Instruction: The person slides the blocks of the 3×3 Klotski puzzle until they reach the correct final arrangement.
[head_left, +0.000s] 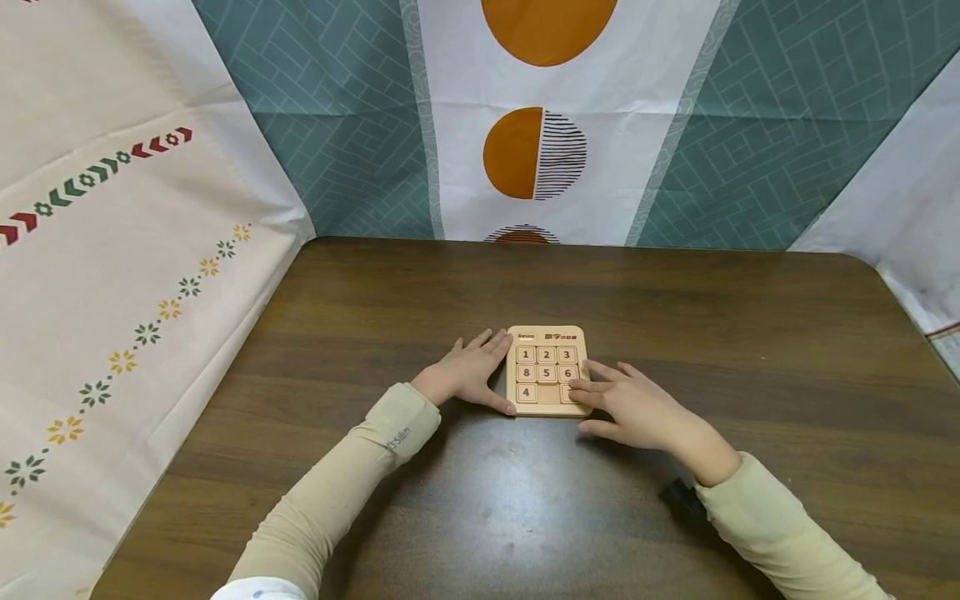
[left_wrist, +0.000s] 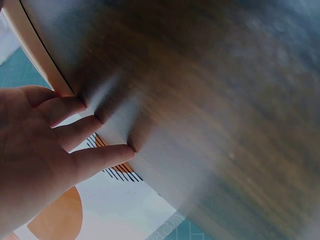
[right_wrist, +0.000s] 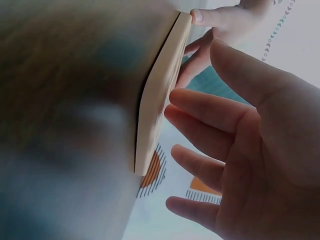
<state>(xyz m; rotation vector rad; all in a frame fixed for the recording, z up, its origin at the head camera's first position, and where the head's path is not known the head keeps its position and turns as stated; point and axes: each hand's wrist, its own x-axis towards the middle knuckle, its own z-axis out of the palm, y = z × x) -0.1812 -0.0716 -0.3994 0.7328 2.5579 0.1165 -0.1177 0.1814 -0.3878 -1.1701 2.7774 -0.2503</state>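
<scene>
A light wooden number slide puzzle (head_left: 536, 411) lies flat on the table in the head view. Its tiles read 1, 2, 3 on top, 8, 5, 6 in the middle and 4 at bottom left; the bottom middle slot is vacant. Fingers of the right hand partly cover the bottom right tile (head_left: 565, 397). My left hand (head_left: 470, 371) steadies the puzzle's left edge, thumb at the lower corner, fingers spread straight near the upper one. From the right, my right hand (head_left: 637, 407) reaches over the edge with extended fingers, fingertips at that tile. The right wrist view shows the puzzle's side (right_wrist: 159, 95).
The dark brown wooden table (head_left: 750, 333) extends around the puzzle. Patterned cloths hang behind it (head_left: 360, 150) and at the left (head_left: 150, 250). A small black object (head_left: 682, 497) shows beside the right sleeve cuff.
</scene>
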